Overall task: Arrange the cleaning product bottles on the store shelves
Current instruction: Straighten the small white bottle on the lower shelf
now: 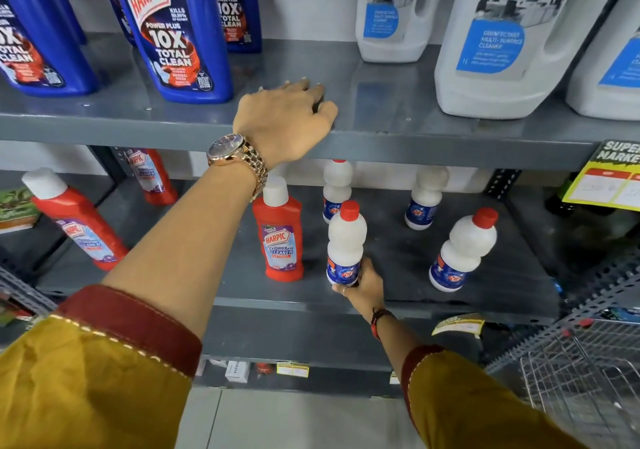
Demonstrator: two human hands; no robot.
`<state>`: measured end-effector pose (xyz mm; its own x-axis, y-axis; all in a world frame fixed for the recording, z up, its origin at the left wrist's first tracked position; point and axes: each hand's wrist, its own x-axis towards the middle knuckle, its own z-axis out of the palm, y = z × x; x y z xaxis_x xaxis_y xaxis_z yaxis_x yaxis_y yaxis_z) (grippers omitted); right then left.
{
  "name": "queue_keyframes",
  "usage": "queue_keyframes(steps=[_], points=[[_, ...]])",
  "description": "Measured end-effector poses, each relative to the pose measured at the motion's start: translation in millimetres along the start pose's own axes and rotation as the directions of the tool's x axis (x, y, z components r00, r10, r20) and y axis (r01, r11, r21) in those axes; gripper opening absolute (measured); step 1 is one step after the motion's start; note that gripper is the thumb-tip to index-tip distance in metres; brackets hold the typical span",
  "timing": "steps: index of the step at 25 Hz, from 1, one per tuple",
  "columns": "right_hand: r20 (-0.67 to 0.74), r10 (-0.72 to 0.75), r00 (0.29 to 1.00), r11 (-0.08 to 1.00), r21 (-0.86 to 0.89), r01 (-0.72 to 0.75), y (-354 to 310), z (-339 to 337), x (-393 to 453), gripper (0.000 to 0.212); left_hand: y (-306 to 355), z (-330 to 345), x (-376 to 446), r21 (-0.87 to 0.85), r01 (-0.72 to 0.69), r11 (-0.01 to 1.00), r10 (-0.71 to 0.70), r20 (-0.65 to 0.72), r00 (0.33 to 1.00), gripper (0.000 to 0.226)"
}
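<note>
My right hand (pixel 363 287) grips the base of a white bottle with a red cap (pixel 346 240), upright near the front of the lower shelf (pixel 398 296). Three more white bottles stand on that shelf: one at the right (pixel 462 251), one behind (pixel 336 185), one at the back (pixel 424 199). A red Harpic bottle (pixel 280 234) stands just left of the held bottle. My left hand (pixel 287 119) rests flat on the front edge of the upper shelf (pixel 415 140), fingers spread, holding nothing.
Blue Harpic bottles (pixel 173 33) stand on the upper shelf at left, large white cleaner jugs (pixel 502 40) at right. Two more red Harpic bottles (pixel 79 227) lean at the lower left. A wire basket (pixel 581 372) sits at the lower right, a yellow price tag (pixel 609 178) above it.
</note>
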<state>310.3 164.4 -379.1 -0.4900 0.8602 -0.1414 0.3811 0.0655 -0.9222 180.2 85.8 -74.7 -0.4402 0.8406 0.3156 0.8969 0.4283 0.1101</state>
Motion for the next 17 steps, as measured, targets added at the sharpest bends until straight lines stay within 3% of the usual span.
queue_keyframes(steps=[14,17], points=[[0.012,-0.022,1.0,0.999,-0.033,0.022,-2.2,1.0,4.2,0.067,-2.3,0.5,2.5,0.01,-0.018,1.0,0.018,0.024,1.0,0.047],[0.067,-0.013,0.998,1.0,-0.002,0.014,5.3,-1.5,-4.9,0.078,-4.3,1.9,3.7,0.011,-0.019,1.0,0.019,0.018,1.0,0.047]])
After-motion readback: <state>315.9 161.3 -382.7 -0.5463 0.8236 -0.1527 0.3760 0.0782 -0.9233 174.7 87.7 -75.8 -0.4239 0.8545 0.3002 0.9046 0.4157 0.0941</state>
